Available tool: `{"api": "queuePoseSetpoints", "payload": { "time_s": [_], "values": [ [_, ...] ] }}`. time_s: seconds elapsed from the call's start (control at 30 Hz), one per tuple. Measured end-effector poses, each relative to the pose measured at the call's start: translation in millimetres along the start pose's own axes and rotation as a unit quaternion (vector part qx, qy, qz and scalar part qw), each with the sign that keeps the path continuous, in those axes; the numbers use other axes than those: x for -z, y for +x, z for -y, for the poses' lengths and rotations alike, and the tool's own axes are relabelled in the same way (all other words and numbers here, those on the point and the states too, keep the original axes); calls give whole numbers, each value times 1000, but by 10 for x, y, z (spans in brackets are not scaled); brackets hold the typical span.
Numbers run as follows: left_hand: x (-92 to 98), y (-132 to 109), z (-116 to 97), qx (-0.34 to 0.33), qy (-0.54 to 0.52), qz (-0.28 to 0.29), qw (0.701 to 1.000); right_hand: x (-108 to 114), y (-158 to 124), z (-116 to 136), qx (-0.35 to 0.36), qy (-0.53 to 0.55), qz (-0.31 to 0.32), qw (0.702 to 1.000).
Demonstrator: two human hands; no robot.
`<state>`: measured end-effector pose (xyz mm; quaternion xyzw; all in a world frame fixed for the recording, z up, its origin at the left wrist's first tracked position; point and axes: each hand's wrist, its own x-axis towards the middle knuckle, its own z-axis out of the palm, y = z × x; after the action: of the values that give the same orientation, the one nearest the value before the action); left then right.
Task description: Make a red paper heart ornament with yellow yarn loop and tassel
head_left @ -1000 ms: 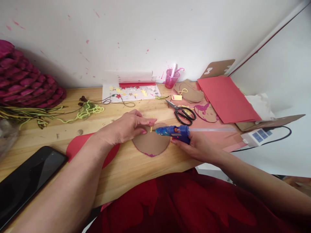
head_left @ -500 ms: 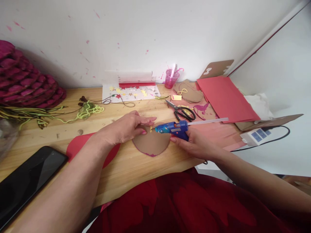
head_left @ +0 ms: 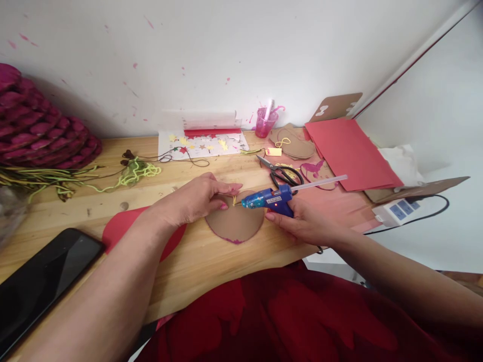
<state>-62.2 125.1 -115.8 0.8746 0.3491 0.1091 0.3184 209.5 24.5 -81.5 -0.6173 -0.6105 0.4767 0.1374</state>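
Observation:
My right hand (head_left: pixel 296 218) is wrapped round a blue glue gun (head_left: pixel 277 201) with a long clear glue stick (head_left: pixel 320 182) out of its back. Its nozzle touches or nearly touches a short yellow cord (head_left: pixel 234 200) at the top of a brown cardboard heart (head_left: pixel 236 226) with a magenta-stained edge. My left hand (head_left: pixel 213 198) holds that heart's upper edge between thumb and forefinger, close to the cord. Part of the heart's left side is hidden by these fingers. Under my left forearm lies a red paper shape (head_left: pixel 128 226), partly covered.
Black-handled scissors (head_left: pixel 285 173) lie beyond the glue gun. Red sheets (head_left: pixel 352 153) and a power strip (head_left: pixel 396 213) with a cable are on the right. A pink cup (head_left: pixel 266 122), star cutouts (head_left: pixel 204 146) and green yarn (head_left: pixel 139 171) lie behind. A phone (head_left: pixel 49 276) rests front left.
The glue gun has tilted slightly, and the rear end of its glue stick has swung a little left and up. My left hand stays at the heart's top edge.

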Motion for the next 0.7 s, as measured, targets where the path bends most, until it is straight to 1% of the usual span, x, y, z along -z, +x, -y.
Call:
{"api": "queuePoseSetpoints", "payload": {
  "time_s": [0.17,0.3,0.43,0.5,0.63,0.7],
  "values": [
    [4,-2,0,-7,11,-6,1000,8,25,38,-30,16,8,999],
    [8,1,-8,-14,14,1,1000,3,71,61,-36,9,8,999],
    [3,3,-9,-7,15,1,1000,25,47,32,-38,-12,49,998],
    [0,4,-10,-3,21,1,1000,33,31,29,-39,-3,61,997],
    [0,7,-14,2,31,1,1000,17,42,55,-30,35,33,998],
    [3,5,-16,8,34,3,999,11,49,59,-29,30,30,999]
  ]
}}
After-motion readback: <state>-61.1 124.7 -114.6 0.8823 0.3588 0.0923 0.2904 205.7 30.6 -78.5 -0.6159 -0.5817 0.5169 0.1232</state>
